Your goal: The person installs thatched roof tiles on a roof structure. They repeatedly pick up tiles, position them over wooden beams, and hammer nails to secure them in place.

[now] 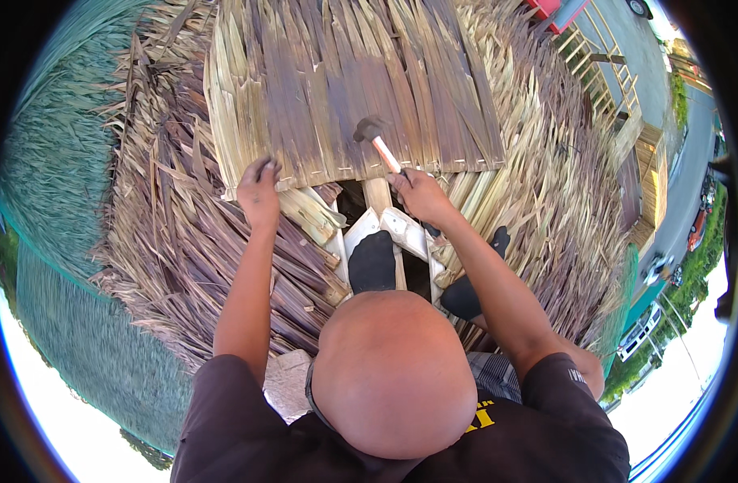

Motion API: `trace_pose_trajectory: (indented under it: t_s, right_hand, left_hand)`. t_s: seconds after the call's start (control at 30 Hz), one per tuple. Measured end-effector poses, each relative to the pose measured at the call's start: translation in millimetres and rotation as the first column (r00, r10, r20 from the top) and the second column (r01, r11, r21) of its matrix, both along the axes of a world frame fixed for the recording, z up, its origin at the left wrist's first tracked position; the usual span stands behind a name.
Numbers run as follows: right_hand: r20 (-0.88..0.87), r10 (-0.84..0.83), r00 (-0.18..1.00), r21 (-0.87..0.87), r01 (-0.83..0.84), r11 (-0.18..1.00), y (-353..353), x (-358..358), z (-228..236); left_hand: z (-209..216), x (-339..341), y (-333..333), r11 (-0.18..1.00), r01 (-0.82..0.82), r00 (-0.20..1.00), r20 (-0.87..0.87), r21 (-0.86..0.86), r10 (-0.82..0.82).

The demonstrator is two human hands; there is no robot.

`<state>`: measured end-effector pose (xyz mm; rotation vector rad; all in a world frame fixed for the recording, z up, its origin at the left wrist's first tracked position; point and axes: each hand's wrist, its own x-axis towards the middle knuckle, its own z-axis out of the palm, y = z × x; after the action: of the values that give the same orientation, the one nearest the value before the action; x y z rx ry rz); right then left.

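My right hand [421,196] is wrapped around the handle of a hammer [387,155]. Its handle is white and orange, and the dark head, slightly blurred, is raised over a panel of dried palm thatch [345,105]. This panel has a stitched lower edge and lies across the roof in front of me. At its lower left corner is my left hand [259,193], fingers curled together. Something small and dark shows at those fingertips, too unclear to name.
Below the panel a gap shows wooden battens [377,195] and white-wrapped framing [405,229], where my dark-socked foot [373,258] rests. Older thatch [176,201] slopes away on both sides. Greenish thatch [71,137] lies left; a wooden railing [602,56] and a road [683,185] lie right, lower down.
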<state>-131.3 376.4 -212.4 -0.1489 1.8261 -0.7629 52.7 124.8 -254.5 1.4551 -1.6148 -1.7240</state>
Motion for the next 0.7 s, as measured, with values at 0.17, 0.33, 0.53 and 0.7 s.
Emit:
trace_pose_trajectory:
  t_s: [0.17,0.33,0.53,0.7]
  right_hand:
    - [-0.164,0.217,0.962,0.057,-0.21,0.976,-1.8,17.0,5.8]
    - [-0.078,0.294,0.953,0.096,-0.287,0.953,-13.2,27.9,12.0]
    - [-0.135,0.374,0.918,0.086,-0.365,0.927,-19.0,21.9,25.4]
    - [-0.04,0.293,0.955,0.047,-0.291,0.956,-13.4,26.0,27.2]
  left_hand:
    - [-15.6,37.5,29.7,0.773,-0.497,0.857,0.081,0.394,0.509]
    - [-43.7,6.1,30.9,0.704,-0.637,0.74,-0.007,0.315,0.673]
    - [-45.2,-5.4,35.1,0.801,-0.59,0.775,0.211,-0.098,0.596]
    - [-37.6,27.8,53.1,0.874,-0.478,0.848,0.217,-0.084,0.484]
